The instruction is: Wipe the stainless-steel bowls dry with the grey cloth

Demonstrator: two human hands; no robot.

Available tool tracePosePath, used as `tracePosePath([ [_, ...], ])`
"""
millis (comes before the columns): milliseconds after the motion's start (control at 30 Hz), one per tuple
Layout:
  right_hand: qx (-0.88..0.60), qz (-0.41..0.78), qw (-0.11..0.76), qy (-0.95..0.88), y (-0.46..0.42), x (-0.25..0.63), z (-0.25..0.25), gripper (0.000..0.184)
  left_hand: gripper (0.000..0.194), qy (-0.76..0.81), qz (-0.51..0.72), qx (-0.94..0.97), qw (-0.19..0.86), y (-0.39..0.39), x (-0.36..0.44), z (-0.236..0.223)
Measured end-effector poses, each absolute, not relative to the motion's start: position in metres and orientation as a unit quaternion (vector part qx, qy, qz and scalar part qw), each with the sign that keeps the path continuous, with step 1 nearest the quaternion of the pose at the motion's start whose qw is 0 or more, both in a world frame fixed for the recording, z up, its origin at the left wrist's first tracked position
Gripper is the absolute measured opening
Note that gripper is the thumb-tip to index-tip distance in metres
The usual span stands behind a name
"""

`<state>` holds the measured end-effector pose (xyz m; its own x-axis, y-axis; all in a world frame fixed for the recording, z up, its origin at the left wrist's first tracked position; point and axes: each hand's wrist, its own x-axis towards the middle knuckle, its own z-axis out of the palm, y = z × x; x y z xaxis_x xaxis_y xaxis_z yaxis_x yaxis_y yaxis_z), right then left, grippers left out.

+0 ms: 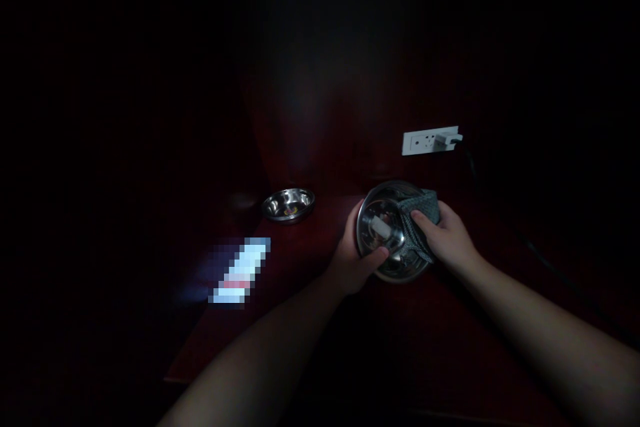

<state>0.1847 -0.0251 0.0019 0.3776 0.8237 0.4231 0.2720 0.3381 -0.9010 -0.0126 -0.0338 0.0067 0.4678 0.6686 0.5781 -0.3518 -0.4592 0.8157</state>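
A shiny metal bowl [373,217] is tilted so that its inside faces me. My left hand [356,259] grips its left side, the thumb over the rim and the other fingers behind. At the right rim my right hand [445,233] is closed on a grey-green cloth [425,203], which lies folded over the edge and against the inner wall. The thumb presses on the cloth; most of the fingers behind it are hidden. A pale patch shows inside the bowl, and I cannot tell if it is a label or a reflection.
A shallow metal dish [289,205] stands on the dark red table [320,227] to the left. Nearer lies a bright, pixelated oblong [240,273]. On the back wall is a white power socket [423,141] with a plug in it; a dark cable runs down the right. Surroundings are very dark.
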Motion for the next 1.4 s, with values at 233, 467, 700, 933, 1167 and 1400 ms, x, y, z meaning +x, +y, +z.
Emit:
tracePosePath([
  [233, -0.53, 0.229, 0.634, -0.515, -0.0246, 0.1853, 0.0008, 0.037, 0.082, 0.107, 0.505, 0.683, 0.516, -0.0329, -0.0118, 0.0057],
  [467, -0.543, 0.215, 0.639, -0.5, -0.0261, 0.1862, 0.0019, 0.034, 0.08, 0.107, 0.512, 0.688, 0.504, -0.0333, -0.0121, 0.0073],
  [700, -0.563, 0.184, 0.655, -0.469, -0.0279, 0.1883, 0.0033, 0.035, 0.081, 0.133, 0.506, 0.683, 0.51, -0.0336, -0.0124, 0.0064],
  [933, -0.565, 0.176, 0.651, -0.475, -0.0256, 0.1909, -0.0023, 0.035, 0.08, 0.128, 0.508, 0.684, 0.507, -0.0334, -0.0126, 0.0063],
  [1167, -0.56, 0.167, 0.64, -0.5, -0.0272, 0.1897, 0.001, 0.036, 0.081, 0.124, 0.513, 0.681, 0.507, -0.0336, -0.0119, 0.0057],
  [1400, -0.562, 0.163, 0.65, -0.486, -0.0261, 0.1894, -0.0009, 0.036, 0.083, 0.143, 0.509, 0.688, 0.496, -0.0347, -0.0122, 0.0059],
])
